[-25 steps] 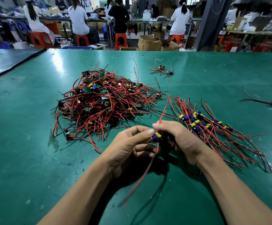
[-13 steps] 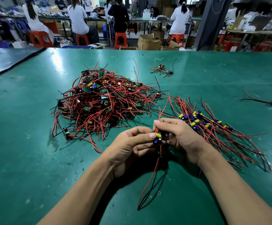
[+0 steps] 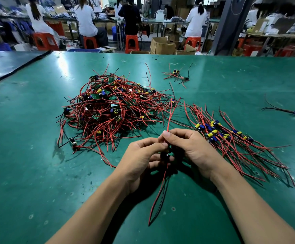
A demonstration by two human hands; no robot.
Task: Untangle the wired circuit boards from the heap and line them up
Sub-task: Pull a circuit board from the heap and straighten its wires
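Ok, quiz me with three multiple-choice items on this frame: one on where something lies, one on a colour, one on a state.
1. Where is the lined-up row relative to the heap?
A. to its left
B. to its right
C. on top of it

2. What colour are most wires in the heap?
A. red
B. white
C. yellow

3. What is the state of the wired board nearest the camera?
A. lying loose, untouched
B. buried in the heap
C. pinched by both hands

Answers:
1 B: the row fans out to the right of the heap.
2 A: red strands dominate, with a few black ones among them.
3 C: the left hand and the right hand pinch it, with its wires trailing below them.
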